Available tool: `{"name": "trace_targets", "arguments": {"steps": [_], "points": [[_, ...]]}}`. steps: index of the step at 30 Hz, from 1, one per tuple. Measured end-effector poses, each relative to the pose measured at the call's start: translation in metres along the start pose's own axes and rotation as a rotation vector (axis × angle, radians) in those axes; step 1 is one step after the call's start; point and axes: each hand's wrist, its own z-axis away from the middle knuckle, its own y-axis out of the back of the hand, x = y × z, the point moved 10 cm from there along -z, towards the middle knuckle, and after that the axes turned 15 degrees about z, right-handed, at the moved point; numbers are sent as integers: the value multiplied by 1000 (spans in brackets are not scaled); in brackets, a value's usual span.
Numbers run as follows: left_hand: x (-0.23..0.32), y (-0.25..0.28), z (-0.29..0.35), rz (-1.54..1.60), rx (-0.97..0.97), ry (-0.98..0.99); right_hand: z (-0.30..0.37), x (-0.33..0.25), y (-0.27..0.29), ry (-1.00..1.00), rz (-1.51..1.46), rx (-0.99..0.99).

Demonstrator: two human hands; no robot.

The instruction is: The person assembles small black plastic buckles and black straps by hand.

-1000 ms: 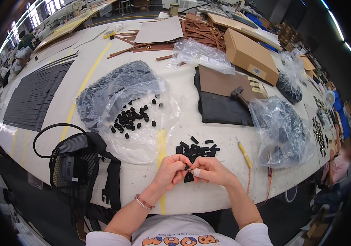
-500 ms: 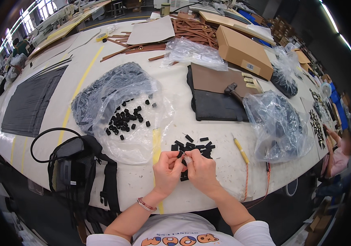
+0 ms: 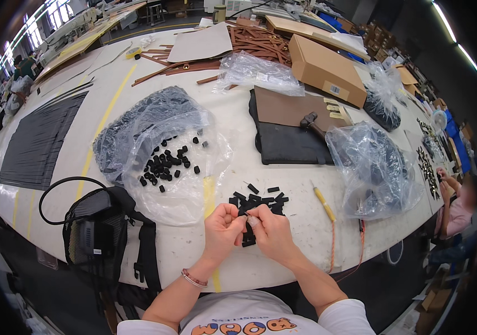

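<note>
My left hand (image 3: 222, 231) and my right hand (image 3: 273, 230) meet at the near middle of the table, fingertips pinched together. Whatever is between them is tiny and mostly covered by the fingers, so I cannot make it out. Just beyond and beneath the hands lies a pile of short flat black strips (image 3: 275, 207), partly hidden by them. Farther left, many small black rolled loops (image 3: 163, 164) are scattered on a clear plastic bag (image 3: 166, 207).
An awl-like tool with a yellow handle (image 3: 324, 204) lies right of the pile. Beyond it are a filled plastic bag (image 3: 372, 173), a hammer (image 3: 312, 122) on dark sheets and a cardboard box (image 3: 328, 70). A black mesh bag (image 3: 90, 229) sits left; a co-worker's hand (image 3: 444, 174) is far right.
Both hands stay together, with the fingers shifted slightly and the left fingertips curled in more. The dark piece seen between the fingertips earlier is harder to see now. The whole view has shifted slightly.
</note>
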Motion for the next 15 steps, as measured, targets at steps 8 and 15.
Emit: {"name": "trace_targets", "arguments": {"steps": [8,15], "points": [[61,48,-7,242,402,-442,-59,68,-14,-150,389,-188],[23,36,-18,42,134,-121,-67,77,-42,-170,386,-375]]}}
